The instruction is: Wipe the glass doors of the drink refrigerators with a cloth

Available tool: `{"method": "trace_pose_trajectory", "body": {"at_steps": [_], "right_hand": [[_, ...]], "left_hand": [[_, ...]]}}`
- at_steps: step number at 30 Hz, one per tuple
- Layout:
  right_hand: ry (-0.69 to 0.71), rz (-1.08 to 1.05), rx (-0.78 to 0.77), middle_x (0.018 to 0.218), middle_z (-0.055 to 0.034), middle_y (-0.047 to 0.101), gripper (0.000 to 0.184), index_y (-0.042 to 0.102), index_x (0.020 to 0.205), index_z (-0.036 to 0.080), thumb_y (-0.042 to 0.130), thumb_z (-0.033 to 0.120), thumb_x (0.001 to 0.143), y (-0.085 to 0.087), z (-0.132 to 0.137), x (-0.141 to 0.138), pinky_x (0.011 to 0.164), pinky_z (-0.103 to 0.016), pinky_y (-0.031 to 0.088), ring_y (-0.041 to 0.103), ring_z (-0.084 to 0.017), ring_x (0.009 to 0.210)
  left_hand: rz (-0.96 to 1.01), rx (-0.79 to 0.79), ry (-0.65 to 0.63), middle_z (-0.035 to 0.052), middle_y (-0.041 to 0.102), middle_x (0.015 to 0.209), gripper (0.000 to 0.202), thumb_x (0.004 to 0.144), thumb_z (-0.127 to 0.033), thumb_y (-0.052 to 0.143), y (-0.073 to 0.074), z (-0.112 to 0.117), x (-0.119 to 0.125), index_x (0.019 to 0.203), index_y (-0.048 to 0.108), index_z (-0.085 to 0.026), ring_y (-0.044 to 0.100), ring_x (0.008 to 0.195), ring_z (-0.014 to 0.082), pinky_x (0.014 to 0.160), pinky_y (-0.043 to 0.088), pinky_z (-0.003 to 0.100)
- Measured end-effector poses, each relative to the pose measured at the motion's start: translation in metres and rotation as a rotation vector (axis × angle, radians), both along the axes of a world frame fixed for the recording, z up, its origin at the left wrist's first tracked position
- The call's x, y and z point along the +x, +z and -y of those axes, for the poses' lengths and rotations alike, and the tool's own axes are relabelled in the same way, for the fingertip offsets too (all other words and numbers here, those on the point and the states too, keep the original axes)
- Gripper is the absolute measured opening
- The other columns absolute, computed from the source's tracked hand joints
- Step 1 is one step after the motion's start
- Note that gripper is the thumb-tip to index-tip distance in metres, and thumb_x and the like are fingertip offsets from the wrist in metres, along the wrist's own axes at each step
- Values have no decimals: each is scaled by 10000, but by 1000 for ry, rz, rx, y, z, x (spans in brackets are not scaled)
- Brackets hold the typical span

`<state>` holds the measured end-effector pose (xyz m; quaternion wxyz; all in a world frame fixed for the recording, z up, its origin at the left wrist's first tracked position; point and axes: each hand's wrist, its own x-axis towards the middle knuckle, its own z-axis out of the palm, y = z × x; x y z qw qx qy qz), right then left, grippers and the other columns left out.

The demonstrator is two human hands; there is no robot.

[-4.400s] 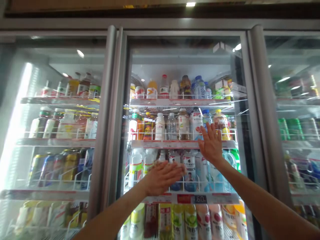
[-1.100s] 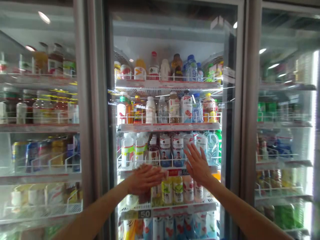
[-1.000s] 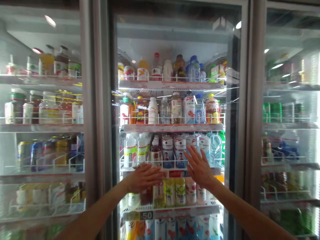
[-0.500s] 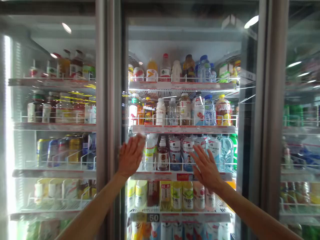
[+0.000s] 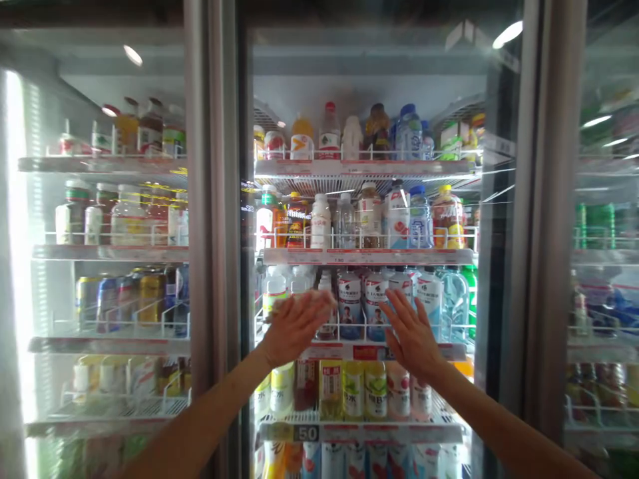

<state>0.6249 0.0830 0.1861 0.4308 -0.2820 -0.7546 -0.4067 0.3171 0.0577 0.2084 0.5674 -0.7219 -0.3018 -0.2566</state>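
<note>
Both my hands are raised against the glass door [image 5: 369, 86] of the middle drinks cooler. My left hand [image 5: 294, 326] lies flat on the glass with its fingers together, pointing up and to the right. I cannot tell whether anything is under its palm. My right hand [image 5: 412, 336] presses flat on the glass with its fingers spread, pointing up. Behind the glass at hand height stands a row of white-labelled bottles [image 5: 349, 296] on a wire-fronted shelf [image 5: 367, 256].
A grey door post [image 5: 212, 199] separates the middle door from the left cooler, which holds cans [image 5: 130, 296] and bottles. Another post [image 5: 546, 219] stands at the right, with a third cooler beyond. Several shelves of drinks fill all the coolers.
My left hand has slid over the glass, up toward the left post and then back right beside my right hand. My right hand has stayed almost in place.
</note>
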Motion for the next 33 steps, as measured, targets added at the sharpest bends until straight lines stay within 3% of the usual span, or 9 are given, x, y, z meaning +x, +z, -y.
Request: {"method": "trace_pose_trajectory", "body": {"at_steps": [2,3,6,8,13,18,23,28,33], "right_hand": [[-7,20,9,1486,-92,287,621,216,1440,212,420,184,854,5,1,-4,1121,-506,152,175,-235,1399],[-9,23,14,1483,-95,294,617,226,1437,205,420,181,852,8,1,-6,1121,-503,152,172,-235,1400],[-8,3,25,1486,-103,284,618,226,1436,192,419,179,850,15,3,-9,1120,-505,154,163,-238,1402],[-8,-8,31,1490,-107,273,618,222,1436,191,419,179,850,18,4,-8,1117,-512,154,158,-242,1403],[-18,40,41,1473,-115,311,566,304,1400,186,435,188,850,16,2,0,1112,-511,159,163,-250,1401],[-30,5,74,1454,-135,339,527,350,1368,152,440,181,850,18,-3,5,1115,-502,148,159,-245,1402],[-12,21,66,1449,-130,351,519,367,1358,155,440,173,845,21,-4,4,1114,-510,152,170,-252,1399],[-16,-28,70,1454,-129,341,547,318,1390,161,435,190,857,24,-4,8,1119,-509,152,156,-240,1403],[-22,14,61,1441,-129,366,565,295,1402,164,430,180,854,19,-4,9,1117,-512,151,154,-235,1404]], "left_hand": [[-209,-43,-66,-33,309,1474,556,852,-304,480,10,-3,11,1382,317,-339,142,1404,178,1155,40,403],[-163,-45,-61,-33,303,1477,553,858,-294,468,17,-5,16,1387,309,-336,145,1403,174,1155,40,398],[419,69,22,17,249,1501,548,881,-235,402,39,-9,23,1413,274,-269,93,1411,204,1148,69,437],[556,121,26,37,213,1512,534,887,-230,383,43,-9,26,1412,285,-236,48,1414,221,1142,80,459],[-188,0,-104,-58,300,1477,471,876,-269,431,24,-6,28,1340,392,-331,109,1407,156,1156,64,373],[443,145,32,49,257,1492,526,870,-231,423,34,-8,33,1389,337,-224,29,1411,211,1145,70,431],[-168,1,-106,-52,309,1471,488,863,-285,450,39,-11,45,1346,387,-326,103,1409,171,1154,59,391],[441,115,25,53,263,1493,483,881,-253,412,56,-15,55,1361,385,-210,19,1415,219,1140,66,442],[-120,32,-107,-38,320,1471,469,856,-274,457,39,-15,66,1324,426,-293,76,1414,197,1150,49,415]]}}
